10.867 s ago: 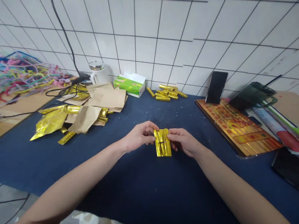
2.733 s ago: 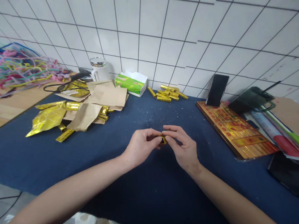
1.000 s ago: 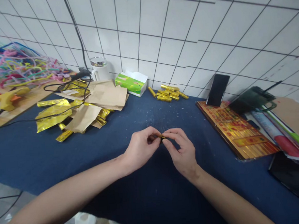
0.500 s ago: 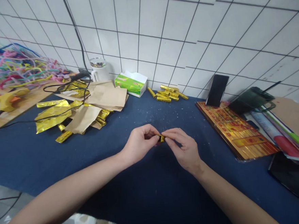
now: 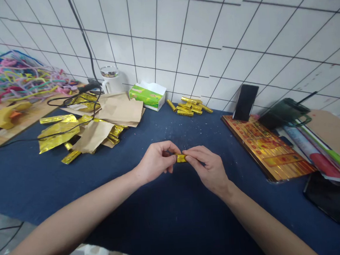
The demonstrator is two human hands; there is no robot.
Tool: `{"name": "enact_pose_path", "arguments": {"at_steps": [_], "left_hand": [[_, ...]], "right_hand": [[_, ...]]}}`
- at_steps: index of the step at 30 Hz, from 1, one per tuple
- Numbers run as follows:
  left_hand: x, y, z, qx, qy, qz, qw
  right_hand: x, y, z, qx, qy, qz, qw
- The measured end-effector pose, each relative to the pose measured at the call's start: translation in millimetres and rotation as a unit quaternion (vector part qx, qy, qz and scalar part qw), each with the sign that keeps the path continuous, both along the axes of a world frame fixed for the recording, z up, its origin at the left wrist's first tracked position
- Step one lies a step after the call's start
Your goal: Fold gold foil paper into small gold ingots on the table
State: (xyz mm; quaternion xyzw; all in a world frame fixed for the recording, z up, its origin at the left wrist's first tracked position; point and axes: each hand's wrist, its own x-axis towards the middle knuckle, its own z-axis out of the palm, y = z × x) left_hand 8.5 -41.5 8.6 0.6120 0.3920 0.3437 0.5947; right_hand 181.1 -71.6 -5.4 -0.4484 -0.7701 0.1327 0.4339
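Held gold foil [image 5: 181, 158] turned broadside, blue tabletop [image 5: 175, 208] below, tiled wall [image 5: 171, 34] beyond.

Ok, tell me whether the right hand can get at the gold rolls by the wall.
Probably yes: only specked blue tabletop lies between the right hand and the gold rolls, though that hand is holding the foil piece.

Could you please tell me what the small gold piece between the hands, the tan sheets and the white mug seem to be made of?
The gold piece: probably foil or foil-coated paper, glossy, with bright metallic highlights.
The tan sheets: likely matte kraft paper, as they're plain brown, thin and show no shine.
The white mug: perhaps metal, ceramic or plastic; its smooth, even surface leaves it open.
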Motion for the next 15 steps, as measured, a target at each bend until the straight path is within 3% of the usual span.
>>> {"name": "enact_pose_path", "arguments": {"at_steps": [9,12,15], "left_hand": [[1.3,-0.1,-3.7,0.024,0.025,0.026,0.999],[0.7,-3.4,-7.9,0.136,0.087,0.059,0.985],[0.0,-7.9,-11.5,0.290,0.141,0.071,0.944]], "right_hand": [[-2.2,-4.3,1.1,0.040,-0.064,-0.004,0.997],[-6.4,-6.7,0.4,0.038,-0.078,-0.040,0.995],[-11.9,-9.8,-0.5,0.019,-0.065,-0.062,0.996]]}}
